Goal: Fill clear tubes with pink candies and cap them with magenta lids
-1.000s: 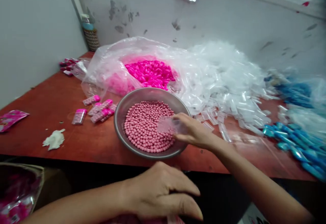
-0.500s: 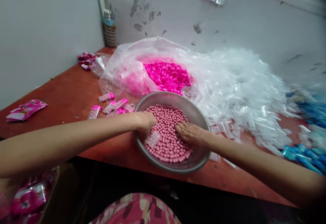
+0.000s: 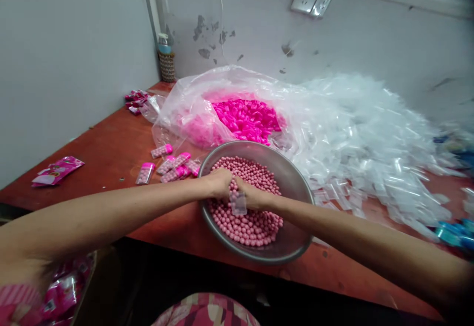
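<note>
A metal bowl point(image 3: 296, 187) full of small pink balls point(image 3: 255, 227) stands at the table's near edge. Both my hands meet over it. My left hand point(image 3: 218, 183) grips a small clear plastic tube point(image 3: 238, 202) that hangs open-end up between the hands. My right hand point(image 3: 255, 197) is closed beside the tube's mouth, fingers pinched against it, seemingly with pink balls in them. Behind the bowl lies an open clear bag of bright pink caps point(image 3: 246, 116).
A big heap of empty clear tubes point(image 3: 370, 138) covers the table's right side, with blue caps point(image 3: 455, 234) at the far right. Filled pink-capped tubes point(image 3: 174, 163) lie left of the bowl. Pink packets point(image 3: 57, 170) sit at the left edge, and a bottle point(image 3: 166, 57) in the corner.
My left arm came up from my lap and took the clear tube over the bowl. My right hand scooped in the balls, then closed against the tube's mouth.
</note>
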The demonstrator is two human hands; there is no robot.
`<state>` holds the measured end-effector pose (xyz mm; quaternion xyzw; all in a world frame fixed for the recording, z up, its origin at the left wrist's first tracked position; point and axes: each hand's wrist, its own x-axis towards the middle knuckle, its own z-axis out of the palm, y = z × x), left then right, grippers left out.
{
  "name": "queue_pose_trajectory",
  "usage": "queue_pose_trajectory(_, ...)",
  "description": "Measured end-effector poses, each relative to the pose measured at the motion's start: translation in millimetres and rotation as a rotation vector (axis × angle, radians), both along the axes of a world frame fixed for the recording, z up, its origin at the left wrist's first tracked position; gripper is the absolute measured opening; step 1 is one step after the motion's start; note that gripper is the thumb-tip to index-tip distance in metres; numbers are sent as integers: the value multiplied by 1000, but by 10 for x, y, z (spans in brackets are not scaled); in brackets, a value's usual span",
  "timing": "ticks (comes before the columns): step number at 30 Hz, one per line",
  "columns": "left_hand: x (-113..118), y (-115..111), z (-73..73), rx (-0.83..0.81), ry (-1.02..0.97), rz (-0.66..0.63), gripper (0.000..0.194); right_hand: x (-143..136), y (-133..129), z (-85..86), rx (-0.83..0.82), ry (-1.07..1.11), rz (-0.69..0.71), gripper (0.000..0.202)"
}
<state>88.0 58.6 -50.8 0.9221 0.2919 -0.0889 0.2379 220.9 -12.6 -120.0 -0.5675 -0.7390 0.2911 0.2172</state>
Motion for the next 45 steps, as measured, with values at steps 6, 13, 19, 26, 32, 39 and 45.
queue_pose_trajectory(6,4,74,190,50,-193,-62,31,17,39,42,-125,494,-154,55)
queue_pose_trajectory(13,-106,278,323,147,-405,-37,38,173,100,204,-37,537,-318,55)
queue_pose_trajectory(19,0,94,136,98,-15,-192,30,368,216,103,-26,492,-346,59)
queue_pose_trajectory(26,216,-159,-118,124,147,-202,36,449,270,51,-2,216,-348,59)
queue_pose_trajectory(32,208,-152,-102,118,167,-175,40,506,149,254,-20,-1,-419,63)
queue_pose_trajectory(39,238,-113,-69,86,189,-176,37,327,-219,459,-76,-407,-355,33)
queue_pose_trajectory(45,133,-28,101,107,193,-173,27,252,-176,470,-231,-425,-180,23)
